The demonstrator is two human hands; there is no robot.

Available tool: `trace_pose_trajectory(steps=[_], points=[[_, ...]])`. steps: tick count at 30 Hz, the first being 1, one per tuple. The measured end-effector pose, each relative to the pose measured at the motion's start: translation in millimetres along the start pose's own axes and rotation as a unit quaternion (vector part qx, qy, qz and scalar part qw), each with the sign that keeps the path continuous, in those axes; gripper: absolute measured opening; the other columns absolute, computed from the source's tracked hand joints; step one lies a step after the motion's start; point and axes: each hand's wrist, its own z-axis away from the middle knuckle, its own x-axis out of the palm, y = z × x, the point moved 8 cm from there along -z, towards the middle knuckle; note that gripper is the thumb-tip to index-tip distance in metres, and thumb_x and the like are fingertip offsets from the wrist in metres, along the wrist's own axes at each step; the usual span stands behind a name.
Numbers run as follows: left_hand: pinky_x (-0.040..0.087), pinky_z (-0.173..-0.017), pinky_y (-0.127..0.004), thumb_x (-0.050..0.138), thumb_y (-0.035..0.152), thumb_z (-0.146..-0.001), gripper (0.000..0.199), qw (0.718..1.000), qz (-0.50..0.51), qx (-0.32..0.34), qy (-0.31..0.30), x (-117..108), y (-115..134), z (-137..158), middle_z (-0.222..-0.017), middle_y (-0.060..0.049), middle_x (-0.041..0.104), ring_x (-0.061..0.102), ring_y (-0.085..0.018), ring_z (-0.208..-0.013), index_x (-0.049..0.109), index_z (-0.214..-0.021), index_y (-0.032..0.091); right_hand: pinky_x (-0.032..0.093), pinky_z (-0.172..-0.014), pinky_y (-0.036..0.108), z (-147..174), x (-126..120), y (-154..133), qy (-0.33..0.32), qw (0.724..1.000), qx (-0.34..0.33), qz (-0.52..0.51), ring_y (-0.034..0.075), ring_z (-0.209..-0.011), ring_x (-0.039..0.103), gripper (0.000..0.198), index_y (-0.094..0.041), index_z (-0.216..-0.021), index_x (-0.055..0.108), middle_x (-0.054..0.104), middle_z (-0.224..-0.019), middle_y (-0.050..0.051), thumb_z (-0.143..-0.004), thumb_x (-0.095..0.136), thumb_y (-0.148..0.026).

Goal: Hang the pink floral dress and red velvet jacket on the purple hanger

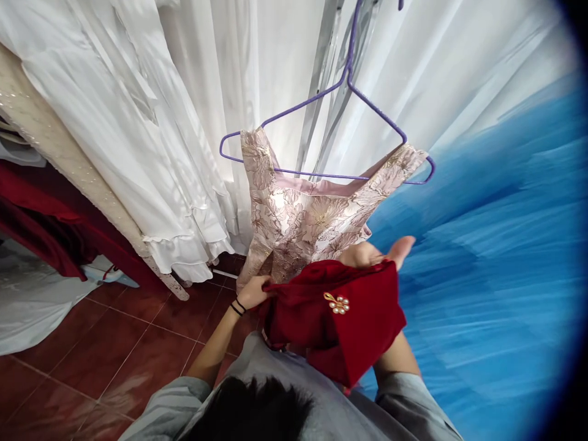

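Observation:
A deep red cloth garment (372,318) with a flower-shaped pearl ornament (339,304) is spread between my hands, in front of my body. My left hand (252,293), with dark bands at its wrist, is closed on the garment's left edge. Beyond the upper right edge shows my right hand (372,252), its thumb stretched out and apart; the cloth covers its wrist and part of the forearm. Its other fingers are partly hidden. Just behind hangs a pink and gold floral dress (316,214) on a purple hanger (301,106).
White ruffled clothes (151,122) hang at the left, beside a cream sparkly fabric (78,147) and dark red cloth (68,226). White curtains (280,73) fill the back. To the right is a blue and white streaked surface (496,257). The floor has red tiles (133,343).

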Motion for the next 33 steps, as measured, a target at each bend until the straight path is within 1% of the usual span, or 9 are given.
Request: trace_pose_trajectory(steps=[5, 9, 12, 15, 18, 21, 24, 29, 33], points=[[0.046, -0.073, -0.027, 0.062, 0.037, -0.08, 0.021, 0.99, -0.028, -0.035, 0.132, -96.6, 21.1, 16.5, -0.08, -0.005, 0.069, 0.063, -0.018, -0.076, 0.064, -0.08, 0.016, 0.026, -0.043, 0.03, -3.8, -74.2, -44.3, 0.056, 0.998, -0.012, -0.036, 0.012, -0.04, 0.027, 0.071, -0.024, -0.046, 0.031, 0.025, -0.041, -0.003, -0.051, 0.067, -0.085], [0.042, -0.069, -0.029, 0.056, 0.039, -0.08, 0.023, 0.957, -0.09, -0.054, 0.272, -164.2, 60.0, 34.9, -0.069, -0.003, 0.064, 0.056, -0.018, -0.069, 0.062, -0.073, 0.017, 0.025, -0.049, 0.029, -2.6, -105.0, -58.7, 0.193, 0.965, -0.013, 0.176, 0.011, -0.047, 0.03, 0.053, -0.022, -0.053, 0.041, 0.034, -0.051, -0.002, -0.068, 0.074, -0.061], [0.045, -0.072, -0.028, 0.058, 0.04, -0.074, 0.023, 0.974, 0.038, -0.027, 0.222, -163.8, 100.6, 31.1, -0.073, -0.002, 0.065, 0.057, -0.018, -0.073, 0.062, -0.072, 0.017, 0.047, -0.079, 0.039, -5.2, -34.9, -65.1, 0.156, 0.91, -0.113, 0.368, 0.025, -0.087, 0.06, 0.038, -0.019, -0.088, 0.066, 0.066, -0.09, 0.011, -0.077, 0.068, -0.055], [0.042, -0.064, -0.024, 0.063, 0.031, -0.066, 0.015, 0.986, 0.123, -0.038, 0.103, -144.2, 140.9, 25.9, -0.067, 0.001, 0.06, 0.053, -0.014, -0.066, 0.057, -0.065, 0.017, 0.041, -0.107, 0.049, -10.5, 81.7, -46.2, -0.035, 0.91, -0.17, 0.377, 0.034, -0.132, 0.047, 0.086, -0.016, -0.144, 0.044, 0.052, -0.142, 0.019, -0.073, 0.073, -0.055], [0.036, -0.056, -0.022, 0.066, 0.03, -0.063, 0.019, 0.988, 0.121, -0.072, 0.061, -146.8, 165.0, 34.4, -0.061, 0.003, 0.054, 0.047, -0.011, -0.059, 0.052, -0.062, 0.017, 0.048, -0.097, 0.045, -14.4, 170.6, -20.1, -0.25, 0.881, -0.074, 0.395, 0.034, -0.118, 0.06, 0.068, -0.017, -0.146, 0.044, 0.064, -0.128, 0.018, -0.086, 0.062, -0.042], [0.039, -0.059, -0.024, 0.065, 0.035, -0.065, 0.019, 0.989, 0.062, -0.08, 0.106, -179.8, 175.4, 53.2, -0.064, 0.002, 0.058, 0.051, -0.014, -0.062, 0.057, -0.066, 0.018, 0.049, -0.081, 0.037, -24.7, 209.1, -44.9, -0.302, 0.826, -0.093, 0.468, 0.03, -0.099, 0.067, 0.038, -0.018, -0.127, 0.06, 0.07, -0.11, 0.015, -0.092, 0.047, -0.026], [0.037, -0.063, -0.027, 0.058, 0.035, -0.074, 0.016, 0.943, -0.146, -0.051, 0.295, -237.4, 194.9, 82.1, -0.064, 0.001, 0.056, 0.051, -0.016, -0.064, 0.058, -0.069, 0.019, 0.047, -0.074, 0.034, -46.5, 239.9, -101.3, -0.276, 0.793, -0.205, 0.503, 0.028, -0.096, 0.065, 0.03, -0.018, -0.118, 0.062, 0.067, -0.111, 0.015, -0.095, 0.044, -0.027], [0.029, -0.063, -0.031, 0.055, 0.035, -0.084, 0.023, 0.758, -0.365, -0.054, 0.538, -301.8, 232.7, 123.5, -0.061, 0.0, 0.044, 0.043, -0.016, -0.061, 0.052, -0.067, 0.02, 0.049, -0.085, 0.032, -114.9, 317.1, -159.1, -0.348, 0.854, -0.198, 0.333, 0.017, -0.083, 0.061, 0.014, -0.013, -0.09, 0.064, 0.064, -0.083, 0.005, -0.083, 0.054, -0.006], [0.035, -0.065, -0.03, 0.064, 0.046, -0.079, 0.029, 0.84, -0.246, -0.083, 0.476, -337.8, 200.4, 101.7, -0.064, -0.001, 0.057, 0.053, -0.018, -0.067, 0.061, -0.069, 0.018, 0.055, -0.072, 0.037, -192.5, 351.0, -163.8, -0.327, 0.934, -0.013, 0.143, 0.015, -0.062, 0.055, 0.009, -0.012, -0.077, 0.053, 0.05, -0.061, 0.0, -0.078, 0.051, -0.003]])
